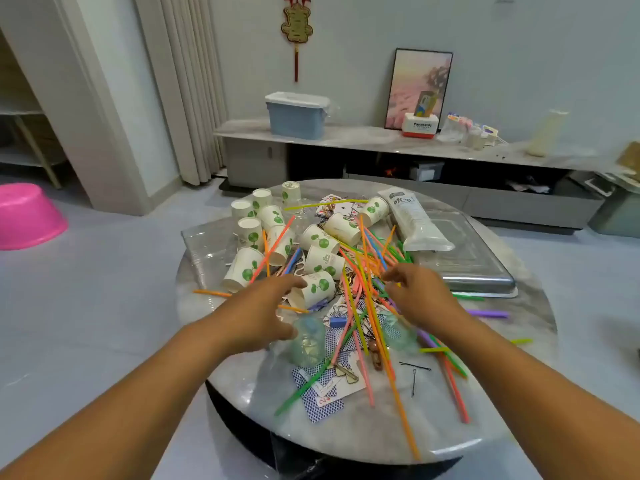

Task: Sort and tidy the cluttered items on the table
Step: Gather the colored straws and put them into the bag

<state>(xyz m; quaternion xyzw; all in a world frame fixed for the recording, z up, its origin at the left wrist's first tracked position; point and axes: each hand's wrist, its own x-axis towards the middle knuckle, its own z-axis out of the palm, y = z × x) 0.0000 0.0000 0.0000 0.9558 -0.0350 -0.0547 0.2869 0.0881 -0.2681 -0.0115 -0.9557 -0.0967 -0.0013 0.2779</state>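
A red and white box [419, 125] marked "Panasonic" was seen on the sideboard (tube print unreadable). The left hand [259, 313] was spread by a tipped paper cup [313, 288] mid-table; the right hand [417, 292] was loosely curled over the straws [367, 299].

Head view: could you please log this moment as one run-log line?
left hand: touching tipped white paper cup | right hand: open over coloured plastic straws | round marble table: cluttered
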